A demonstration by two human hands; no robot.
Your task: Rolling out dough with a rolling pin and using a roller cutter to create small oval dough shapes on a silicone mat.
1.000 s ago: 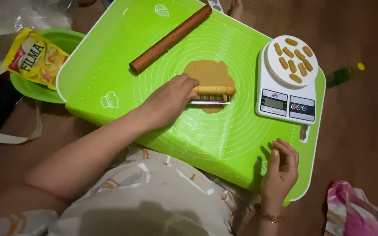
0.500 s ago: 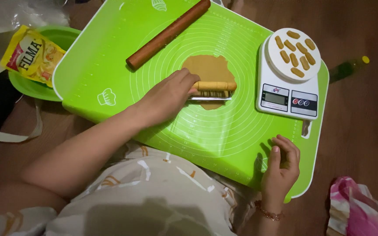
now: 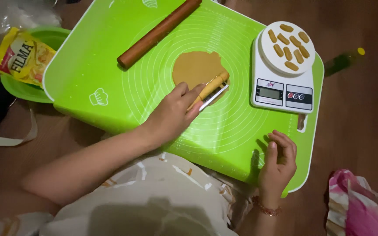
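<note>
A: Nearest the camera, right hand (image 3: pixel 278 158) rests flat on the near edge of the green mat (image 3: pixel 110 57), fingers loosely curled, grip closed on nothing; it only presses the mat down.

B: Left hand (image 3: pixel 173 116)?

A: Grip clamped on a knife with a yellow handle (image 3: pixel 213 86). Blade lies low at the near right edge of the flat brown dough round (image 3: pixel 197 67), which sits mid-mat, touching the blade.

B: Risks?

A: My judgement: the dough looks thin, so a dragged blade could tear or stretch it rather than part it. Hard pressure might also score the soft mat. If the right hand lifts, the mat may creep on the floor and skew the cut.

B: Further back?

A: White kitchen scale (image 3: pixel 282 83) just right of the dough, small dough pieces (image 3: pixel 288 47) on its platter; a wide elbow swing could knock them. Wooden rolling pin (image 3: pixel 158 32) lies at the far side, apart from the dough.

B: Change against the earlier frames?

A: Knife was lying level across the dough's near edge; it is now angled up to the right. Left hand has drawn nearer. Right hand unchanged.
</note>
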